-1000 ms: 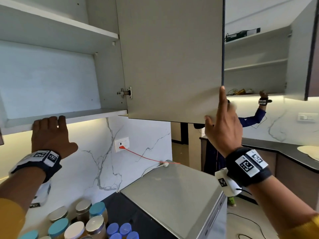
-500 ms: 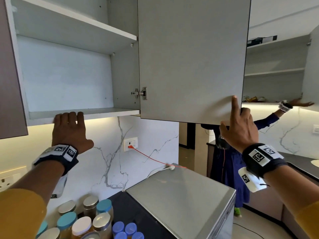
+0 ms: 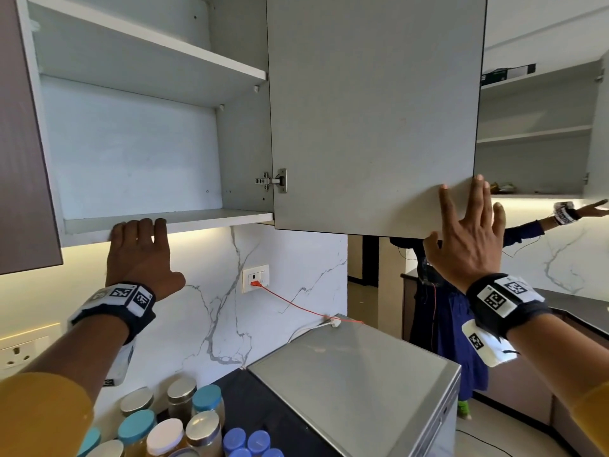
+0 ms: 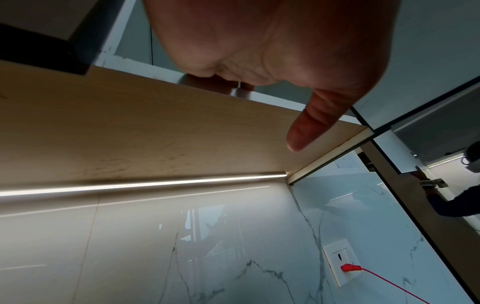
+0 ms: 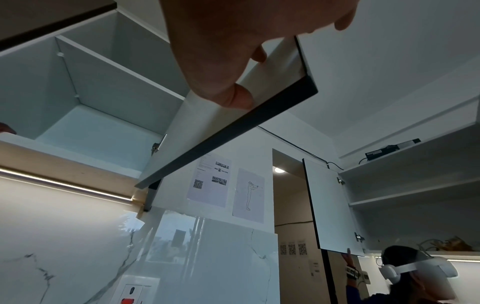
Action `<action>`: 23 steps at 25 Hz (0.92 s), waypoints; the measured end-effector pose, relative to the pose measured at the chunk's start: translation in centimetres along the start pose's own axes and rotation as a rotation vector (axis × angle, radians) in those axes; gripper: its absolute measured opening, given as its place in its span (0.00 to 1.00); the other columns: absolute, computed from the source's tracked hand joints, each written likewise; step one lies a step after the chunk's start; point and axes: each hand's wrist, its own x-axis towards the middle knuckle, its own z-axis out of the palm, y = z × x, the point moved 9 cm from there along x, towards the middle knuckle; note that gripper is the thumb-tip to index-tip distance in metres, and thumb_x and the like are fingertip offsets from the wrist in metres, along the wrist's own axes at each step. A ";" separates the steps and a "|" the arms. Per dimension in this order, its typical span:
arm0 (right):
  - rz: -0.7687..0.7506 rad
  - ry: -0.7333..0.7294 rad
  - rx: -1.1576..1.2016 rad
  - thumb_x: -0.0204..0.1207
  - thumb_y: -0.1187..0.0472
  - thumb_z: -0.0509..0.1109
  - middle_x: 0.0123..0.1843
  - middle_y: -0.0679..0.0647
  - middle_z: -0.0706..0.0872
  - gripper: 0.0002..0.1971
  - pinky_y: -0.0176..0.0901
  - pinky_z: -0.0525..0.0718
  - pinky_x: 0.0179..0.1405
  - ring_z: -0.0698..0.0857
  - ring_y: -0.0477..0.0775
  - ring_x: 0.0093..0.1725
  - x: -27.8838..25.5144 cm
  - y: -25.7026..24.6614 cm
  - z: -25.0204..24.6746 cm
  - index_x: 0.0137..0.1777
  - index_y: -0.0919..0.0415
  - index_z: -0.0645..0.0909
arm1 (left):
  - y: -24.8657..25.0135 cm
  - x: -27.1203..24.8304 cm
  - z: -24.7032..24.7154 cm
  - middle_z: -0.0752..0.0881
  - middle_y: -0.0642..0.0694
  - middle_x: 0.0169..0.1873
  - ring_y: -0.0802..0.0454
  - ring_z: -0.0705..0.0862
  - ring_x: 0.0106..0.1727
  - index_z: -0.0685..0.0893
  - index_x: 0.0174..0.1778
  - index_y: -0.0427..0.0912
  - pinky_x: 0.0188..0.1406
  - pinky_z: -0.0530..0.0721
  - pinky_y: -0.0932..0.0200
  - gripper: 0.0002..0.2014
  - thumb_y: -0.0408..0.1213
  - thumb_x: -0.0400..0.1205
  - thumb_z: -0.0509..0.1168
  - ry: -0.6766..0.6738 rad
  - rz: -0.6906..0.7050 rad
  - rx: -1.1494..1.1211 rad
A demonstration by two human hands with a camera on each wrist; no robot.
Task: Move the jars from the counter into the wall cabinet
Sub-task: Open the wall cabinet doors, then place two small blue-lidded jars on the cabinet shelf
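Teal-, white- and steel-lidded jars (image 3: pixel 171 427) on counter

Bright, even daylight fills the head view; lines bow at the edges. A warm light strip (image 4: pixel 145 186) under the cabinet (image 3: pixel 131 143) glows on the glossy marble wall (image 3: pixel 204 311). Wrist views are dimmer, with hands close, dark and blurred.

lidded jars (image 3: pixel 171 427) clustered on counter, wall cabinet (image 3: pixel 138 222) open above
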 end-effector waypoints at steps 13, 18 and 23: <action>-0.051 0.038 0.052 0.79 0.52 0.64 0.94 0.65 0.40 0.43 0.68 0.51 0.91 0.41 0.64 0.94 -1.0 -1.5 -0.6 0.93 0.54 0.51 | 0.0 0.2 0.5 0.79 0.31 0.64 0.30 0.75 0.65 0.73 0.74 0.30 0.75 0.65 0.35 0.52 0.56 0.55 0.74 0.007 0.012 -0.054; -0.201 0.067 0.293 0.79 0.54 0.69 0.92 0.62 0.61 0.35 0.65 0.66 0.86 0.60 0.66 0.91 -3.3 -7.5 -0.9 0.87 0.57 0.67 | -0.4 0.5 -0.2 0.80 0.28 0.68 0.28 0.74 0.71 0.73 0.77 0.31 0.79 0.63 0.34 0.47 0.58 0.65 0.70 -0.010 0.011 -0.194; -0.366 0.011 0.695 0.80 0.55 0.67 0.68 0.56 0.89 0.21 0.52 0.80 0.67 0.85 0.62 0.67 -7.9 -15.0 2.0 0.70 0.62 0.84 | 1.8 -4.3 -4.4 0.88 0.40 0.64 0.35 0.81 0.69 0.85 0.65 0.43 0.71 0.76 0.40 0.24 0.48 0.75 0.66 0.248 0.100 -0.465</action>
